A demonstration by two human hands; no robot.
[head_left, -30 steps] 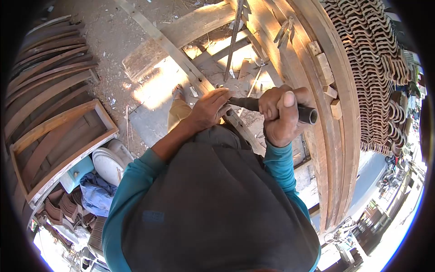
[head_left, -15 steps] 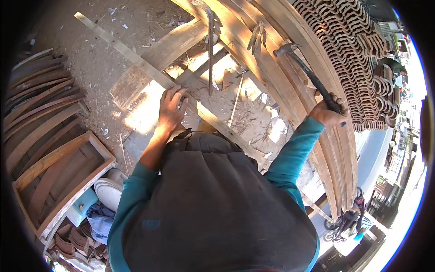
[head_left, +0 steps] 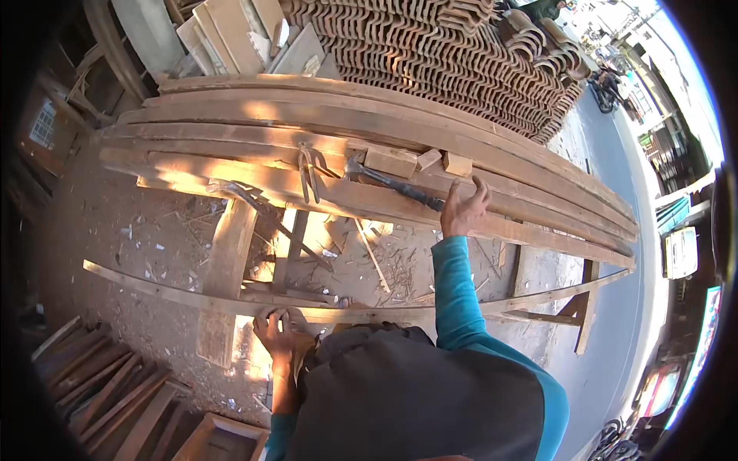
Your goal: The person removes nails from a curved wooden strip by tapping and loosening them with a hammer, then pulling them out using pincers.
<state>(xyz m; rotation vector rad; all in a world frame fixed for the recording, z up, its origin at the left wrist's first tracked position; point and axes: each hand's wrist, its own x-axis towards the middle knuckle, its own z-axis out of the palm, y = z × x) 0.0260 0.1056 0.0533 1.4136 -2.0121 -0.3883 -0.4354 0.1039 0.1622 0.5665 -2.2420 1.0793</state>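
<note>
My left hand (head_left: 274,338) has its fingers curled at the near edge of a long, thin wooden strip (head_left: 369,315), which runs across in front of my body. My right hand (head_left: 465,209) is over the stacked beams, fingers apart and holding nothing. Just left of it lies a claw hammer (head_left: 396,185), its dark handle end close to my fingers and its head pointing left. Farther left on the wood rests a pair of pincers (head_left: 309,174). A rusty pry bar (head_left: 265,213) slants off the stack's near edge.
Long wooden beams (head_left: 323,115) are stacked across the far side, with small wood blocks (head_left: 390,161) on top. Behind them rise piles of curved roof tiles (head_left: 430,69). More timber (head_left: 115,384) lies at lower left. A road (head_left: 615,169) with a motorbike (head_left: 606,91) runs along the right.
My right hand has let go of the hammer, which now lies on the beams. The view has turned to the right. My left hand is still at the strip.
</note>
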